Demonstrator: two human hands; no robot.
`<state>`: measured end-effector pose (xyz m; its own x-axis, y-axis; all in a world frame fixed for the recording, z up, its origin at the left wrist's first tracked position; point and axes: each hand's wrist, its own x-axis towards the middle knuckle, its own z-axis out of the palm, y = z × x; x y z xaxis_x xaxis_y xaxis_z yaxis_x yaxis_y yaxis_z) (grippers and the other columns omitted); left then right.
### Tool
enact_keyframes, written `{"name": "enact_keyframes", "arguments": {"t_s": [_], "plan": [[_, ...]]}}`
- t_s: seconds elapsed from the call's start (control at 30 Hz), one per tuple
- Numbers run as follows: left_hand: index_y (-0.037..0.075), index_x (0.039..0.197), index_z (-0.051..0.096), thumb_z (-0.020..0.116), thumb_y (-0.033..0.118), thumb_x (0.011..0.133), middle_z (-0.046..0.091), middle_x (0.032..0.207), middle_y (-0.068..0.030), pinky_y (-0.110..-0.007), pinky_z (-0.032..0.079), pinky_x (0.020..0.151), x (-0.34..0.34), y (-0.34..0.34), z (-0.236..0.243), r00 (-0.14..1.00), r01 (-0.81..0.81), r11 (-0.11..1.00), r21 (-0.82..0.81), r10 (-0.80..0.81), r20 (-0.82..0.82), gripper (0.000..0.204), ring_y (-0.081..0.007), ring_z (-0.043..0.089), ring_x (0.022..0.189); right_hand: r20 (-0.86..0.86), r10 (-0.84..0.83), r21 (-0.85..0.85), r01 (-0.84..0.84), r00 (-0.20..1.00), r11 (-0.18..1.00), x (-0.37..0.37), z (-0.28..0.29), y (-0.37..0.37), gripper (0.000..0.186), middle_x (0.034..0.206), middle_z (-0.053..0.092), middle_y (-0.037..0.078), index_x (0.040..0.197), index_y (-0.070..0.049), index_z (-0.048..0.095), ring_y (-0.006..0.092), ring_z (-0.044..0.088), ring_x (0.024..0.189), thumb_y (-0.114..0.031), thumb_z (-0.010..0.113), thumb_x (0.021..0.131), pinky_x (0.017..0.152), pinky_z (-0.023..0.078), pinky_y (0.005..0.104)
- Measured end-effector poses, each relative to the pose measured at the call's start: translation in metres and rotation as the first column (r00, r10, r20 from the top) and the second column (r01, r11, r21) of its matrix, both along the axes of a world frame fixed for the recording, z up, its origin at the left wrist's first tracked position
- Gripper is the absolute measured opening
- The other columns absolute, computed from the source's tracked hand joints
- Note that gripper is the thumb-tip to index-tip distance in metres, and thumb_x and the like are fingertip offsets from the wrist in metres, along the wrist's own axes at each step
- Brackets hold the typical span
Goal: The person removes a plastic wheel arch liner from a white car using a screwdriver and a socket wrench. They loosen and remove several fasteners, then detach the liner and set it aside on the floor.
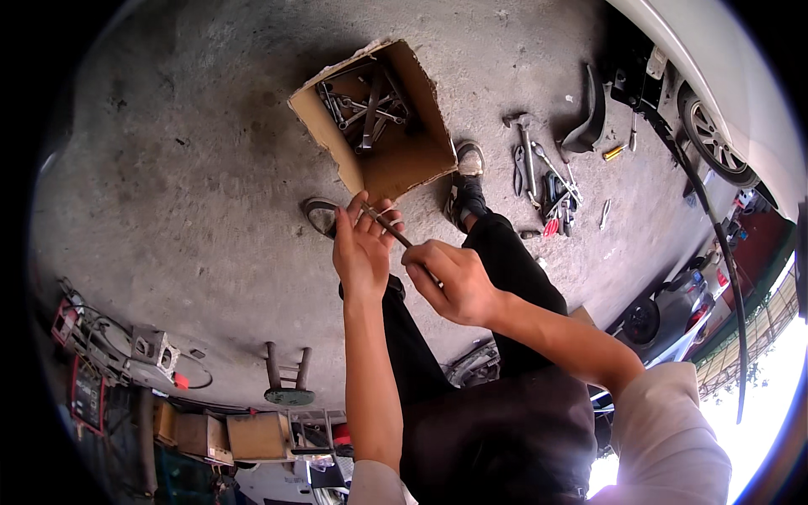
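Note:
My right hand (454,278) is closed round a slim dark metal rod-shaped tool (394,230); its exact kind is hard to make out. From that fist the tool slants up and to the left. Its far end lies across the fingers of my left hand (366,244), which is palm up with the thumb held apart. Just beyond both hands stands an open cardboard box (411,160). Several metal wrenches (370,109) lie loosely in it.
On the concrete floor to the right lie a hammer (526,143), pliers (519,168) and a yellow-handled screwdriver (615,153). A white car (715,50) with its wheel stands at the upper right. A small stool (289,394) is at the lower left. My shoes flank the box's near side.

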<state>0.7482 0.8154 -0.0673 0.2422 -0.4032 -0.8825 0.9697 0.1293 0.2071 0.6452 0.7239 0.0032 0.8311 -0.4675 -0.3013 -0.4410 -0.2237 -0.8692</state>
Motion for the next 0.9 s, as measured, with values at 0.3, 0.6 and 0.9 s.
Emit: {"name": "enact_keyframes", "arguments": {"t_s": [0.3,0.6,0.9], "plan": [[0.003,0.106,0.052,0.044,0.022,0.097,0.038,0.069,0.0021,-0.025,0.032,0.056,-0.044,-0.019,0.005,0.987,0.029,0.999,-0.035,-0.034,-0.156,0.023,-0.0086,0.035,0.060,-0.655,-0.247,0.416,0.613,0.715,0.672,-0.040,0.055,0.007,0.027,0.080,0.062,0.024,0.111,0.000,0.043,0.0384,0.061,0.075,-0.013,0.047,0.088,0.072,0.045,0.0439],[0.002,0.102,0.051,0.038,0.022,0.099,0.031,0.063,0.0029,-0.023,0.031,0.049,-0.027,-0.008,-0.035,0.986,-0.032,0.964,0.265,0.074,-0.149,0.024,-0.0076,0.032,0.052,-0.654,-0.286,0.284,0.578,0.700,0.765,-0.039,0.113,0.017,0.023,0.077,0.062,0.025,0.107,-0.003,0.043,0.0451,0.059,0.073,-0.017,0.048,0.089,0.068,0.045,0.0517],[0.007,0.090,0.050,0.045,0.038,0.096,0.030,0.057,0.0051,-0.024,0.022,0.042,0.004,-0.001,0.042,0.826,0.476,0.753,0.454,-0.560,0.063,0.032,-0.0070,0.027,0.045,-0.595,-0.472,0.204,0.690,0.651,0.695,-0.025,0.065,0.029,0.022,0.078,0.061,0.028,0.096,0.001,0.042,0.0459,0.060,0.069,-0.019,0.046,0.088,0.063,0.048,0.0537]]}}
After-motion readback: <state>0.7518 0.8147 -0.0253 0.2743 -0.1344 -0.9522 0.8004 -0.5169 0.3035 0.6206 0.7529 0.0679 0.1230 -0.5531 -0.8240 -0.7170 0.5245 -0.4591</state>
